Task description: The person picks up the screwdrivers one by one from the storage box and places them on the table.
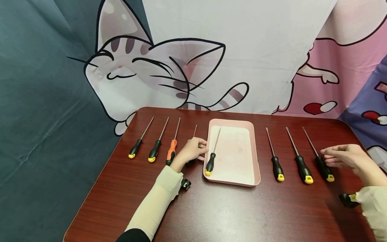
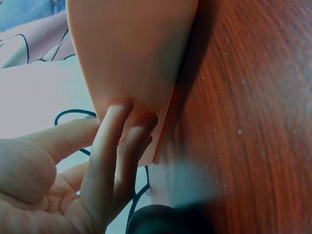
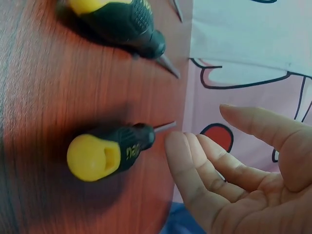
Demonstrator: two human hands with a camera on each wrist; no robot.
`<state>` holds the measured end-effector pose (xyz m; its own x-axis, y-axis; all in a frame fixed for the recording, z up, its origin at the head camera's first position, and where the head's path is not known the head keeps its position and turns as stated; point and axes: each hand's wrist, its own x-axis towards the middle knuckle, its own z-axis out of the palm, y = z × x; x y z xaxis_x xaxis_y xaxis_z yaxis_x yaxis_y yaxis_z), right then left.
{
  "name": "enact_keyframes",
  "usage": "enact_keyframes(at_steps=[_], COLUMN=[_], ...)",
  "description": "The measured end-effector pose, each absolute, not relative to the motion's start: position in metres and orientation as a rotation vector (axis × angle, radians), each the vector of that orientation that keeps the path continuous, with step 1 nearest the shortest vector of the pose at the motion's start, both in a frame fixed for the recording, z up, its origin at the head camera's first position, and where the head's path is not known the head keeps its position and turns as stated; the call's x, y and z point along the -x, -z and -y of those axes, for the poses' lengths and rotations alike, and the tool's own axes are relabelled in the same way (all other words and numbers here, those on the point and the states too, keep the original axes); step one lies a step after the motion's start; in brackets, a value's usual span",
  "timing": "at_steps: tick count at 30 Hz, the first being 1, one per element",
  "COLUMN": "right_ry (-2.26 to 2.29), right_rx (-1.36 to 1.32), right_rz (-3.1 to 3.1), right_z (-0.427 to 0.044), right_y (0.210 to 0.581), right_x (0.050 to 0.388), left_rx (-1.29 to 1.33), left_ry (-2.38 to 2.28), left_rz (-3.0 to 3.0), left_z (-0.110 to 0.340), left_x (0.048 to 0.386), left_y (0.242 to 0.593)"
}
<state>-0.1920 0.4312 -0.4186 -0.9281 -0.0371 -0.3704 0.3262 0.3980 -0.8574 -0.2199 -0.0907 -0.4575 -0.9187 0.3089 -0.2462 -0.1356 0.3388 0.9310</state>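
Note:
A shallow pink tray [image 1: 239, 151] lies on the table with one black-and-yellow screwdriver [image 1: 210, 164] inside, along its left side. At the tray's left wall is my left hand [image 1: 193, 149]; in the left wrist view its fingers [image 2: 124, 131] press the outer wall while the thumb reaches over the rim. Beneath that hand lies another screwdriver [image 1: 195, 129], its handle mostly hidden. My right hand [image 1: 347, 158] hovers beside the rightmost screwdriver [image 1: 325, 169], fingers extended. In the right wrist view a gap shows between its fingertips and that screwdriver [image 3: 105, 153].
Left of the tray lie two black-and-yellow screwdrivers [image 1: 155, 151] [image 1: 136, 148] and an orange-and-black one [image 1: 171, 149]. Right of it are two more black-and-yellow screwdrivers [image 1: 277, 168] [image 1: 303, 168]. A cartoon-printed cloth [image 1: 257, 60] hangs behind the brown table [image 1: 211, 215].

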Motion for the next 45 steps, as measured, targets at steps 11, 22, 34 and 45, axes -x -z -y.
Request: enact_keyframes(at_steps=[11,22,34,45], right_ry=[1.667,1.655,1.789,1.804], right_rx=[-0.126,-0.054,0.080,0.156], right_rz=[-2.204,-2.233,-2.096,-2.013], right_z=[-0.410,-0.383,-0.350,-0.304], right_y=[0.414,0.405,0.402,0.395], right_x=[0.191,0.192,0.196,0.200], left_rx=[-0.155,-0.163,-0.162,-0.141], left_ry=[-1.598,-1.590,-1.593,-1.615], left_rz=[-2.237,-2.236,-2.242,-2.232], left_z=[0.091,0.091,0.091,0.090], left_x=[0.221,0.221,0.220,0.219], left_y=[0.460,0.459,0.458,0.459])
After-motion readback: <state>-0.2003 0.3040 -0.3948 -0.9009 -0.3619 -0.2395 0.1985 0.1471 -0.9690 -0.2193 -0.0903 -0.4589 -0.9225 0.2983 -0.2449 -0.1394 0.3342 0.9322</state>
